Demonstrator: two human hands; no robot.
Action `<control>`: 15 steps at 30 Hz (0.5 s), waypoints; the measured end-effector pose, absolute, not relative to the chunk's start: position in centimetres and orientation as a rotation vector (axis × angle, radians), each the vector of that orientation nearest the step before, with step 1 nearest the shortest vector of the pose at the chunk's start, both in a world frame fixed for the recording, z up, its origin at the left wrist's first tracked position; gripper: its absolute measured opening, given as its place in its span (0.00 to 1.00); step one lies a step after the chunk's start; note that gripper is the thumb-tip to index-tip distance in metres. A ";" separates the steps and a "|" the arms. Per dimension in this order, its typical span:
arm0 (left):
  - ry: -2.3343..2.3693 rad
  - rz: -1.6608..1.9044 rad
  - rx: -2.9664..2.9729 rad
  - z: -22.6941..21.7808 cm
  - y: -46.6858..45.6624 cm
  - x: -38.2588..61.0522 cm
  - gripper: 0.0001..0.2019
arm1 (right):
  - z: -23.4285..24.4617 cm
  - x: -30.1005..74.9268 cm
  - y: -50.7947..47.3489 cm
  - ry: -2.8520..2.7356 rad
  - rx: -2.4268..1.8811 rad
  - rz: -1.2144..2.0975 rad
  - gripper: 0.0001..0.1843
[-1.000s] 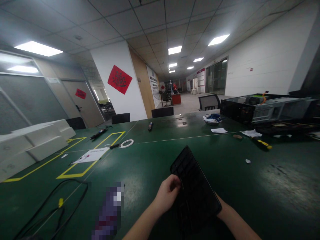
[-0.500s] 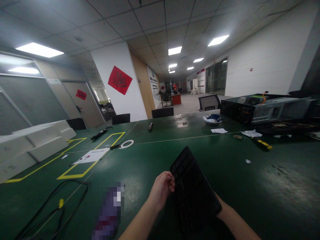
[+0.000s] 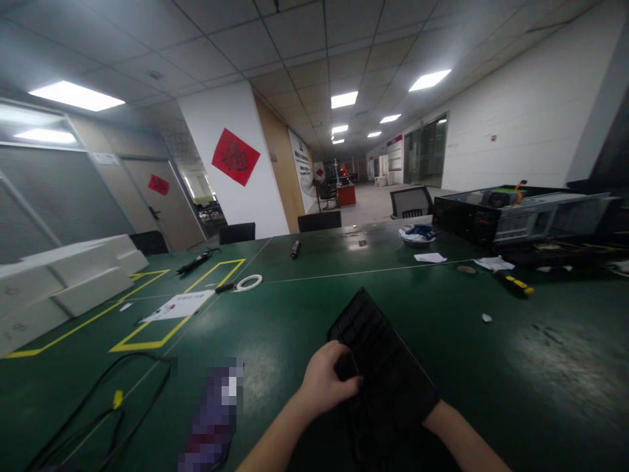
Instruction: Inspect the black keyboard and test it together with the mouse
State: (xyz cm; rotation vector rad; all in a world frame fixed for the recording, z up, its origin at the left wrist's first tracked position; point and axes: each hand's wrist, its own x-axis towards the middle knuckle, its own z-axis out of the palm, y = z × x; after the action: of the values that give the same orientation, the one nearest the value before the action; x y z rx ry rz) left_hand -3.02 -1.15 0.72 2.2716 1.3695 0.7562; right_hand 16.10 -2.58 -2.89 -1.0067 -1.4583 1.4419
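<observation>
"Green tabletop (image 3: pixel 295 308) fills the near part of the room, with white blocks (image 3: pixel 93 288) on the left and an opened computer case (image 3: pixel 521 223) at the far right. How far along is the handling?"

"It centres on a black tray (image 3: pixel 393 380), marked off in squares, near the middle of the table. I'd judge the picking up is done, since the tray is tilted and seems to be borne from the right."

"And what is left?"

"That I can't read. The tray is in the hands rather than set down, and its squares are too dark to show whether anything sits in them."

"Where does it lie against the grip?"

"Between the two hands. The left hand (image 3: pixel 327 380) is at its left edge, fingers curled over that side, thumb reaching across the squares. The right hand (image 3: pixel 435 413) meets the right side at the near corner, mostly hidden behind it."

"Is the left one pinching something?"

"Thumb and fingers bend toward each other around a dark gap (black on black, no help at all), so I can't tell. Nor can I tell how the right fingers stand."
</observation>
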 end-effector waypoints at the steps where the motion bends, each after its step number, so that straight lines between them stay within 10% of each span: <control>1: 1.422 0.795 2.278 1.2 -0.8 -3.5 0.12 | -2.7 16.1 -2.5 -1.531 -1.020 1.382 0.23; 15: 2.669 0.173 1.559 4.2 9.2 -21.3 0.27 | -1.0 16.4 -3.0 -1.952 -1.288 1.121 0.25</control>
State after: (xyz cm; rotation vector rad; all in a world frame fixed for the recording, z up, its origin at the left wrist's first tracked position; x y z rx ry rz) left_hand -21.32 9.24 4.19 1.5588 2.6694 0.1726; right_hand 16.38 -2.95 -0.96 -1.2882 -1.9521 1.1215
